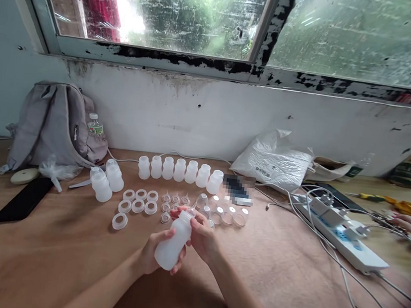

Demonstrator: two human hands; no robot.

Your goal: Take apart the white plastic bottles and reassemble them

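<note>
Two hands share one cloudy plastic bottle (174, 240) at lower centre of the frame: our left hand (151, 257) wraps its base while our right hand (203, 236) pinches its neck. We judge it could slip from so light a pinch and bowl over the row of bottles (180, 170), rings (138, 205) and small caps (226, 215) just above. Cables from the power strip (345, 236) crowd the right.
</note>
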